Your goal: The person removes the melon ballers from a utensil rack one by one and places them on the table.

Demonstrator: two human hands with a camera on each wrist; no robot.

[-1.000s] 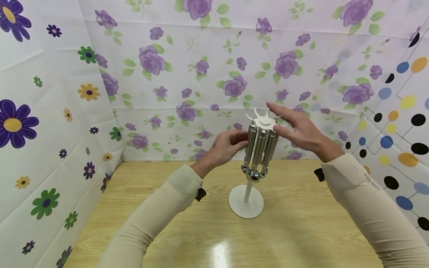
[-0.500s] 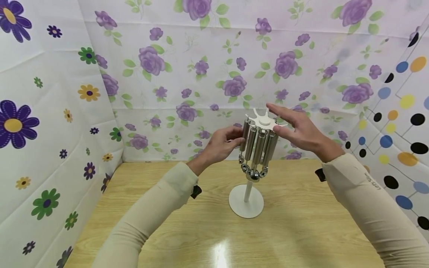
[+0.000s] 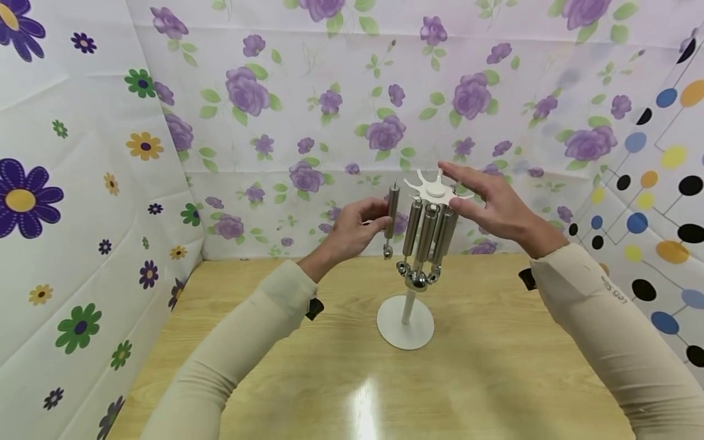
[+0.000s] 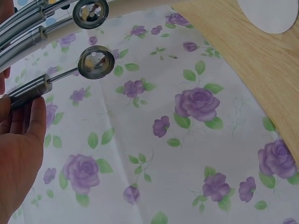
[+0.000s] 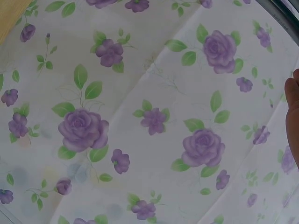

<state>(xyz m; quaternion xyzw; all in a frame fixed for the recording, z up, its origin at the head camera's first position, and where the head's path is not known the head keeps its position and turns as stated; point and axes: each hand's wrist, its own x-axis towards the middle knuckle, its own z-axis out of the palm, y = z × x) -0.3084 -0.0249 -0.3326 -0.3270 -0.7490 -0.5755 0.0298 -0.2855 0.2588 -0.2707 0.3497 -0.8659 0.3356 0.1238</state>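
Note:
My left hand [image 3: 354, 229] pinches the steel handle of a melon baller [image 3: 393, 211], which hangs upright, bowl down, left of a white utensil stand [image 3: 436, 190] and apart from it. In the left wrist view its small round bowl [image 4: 96, 62] has a tiny hole. Thumb and fingers of my right hand [image 3: 497, 205] grip the stand's top from the right, spread across its curved hooks. Several other steel utensils [image 3: 426, 238] hang below those hooks, one with a bigger bowl [image 3: 418, 280] in front. Only the edge of the right hand appears in the right wrist view.
The stand's round white base [image 3: 393, 333] rests on a wood-grain table [image 3: 308, 379]. A flowered sheet [image 3: 308, 110] rises behind it, with patterned sheets to the left [image 3: 93, 159] and right [image 3: 654, 201].
The left hand has drawn the melon baller off the stand and moved it left, clear of the hooks. The right hand keeps its place on the stand's top.

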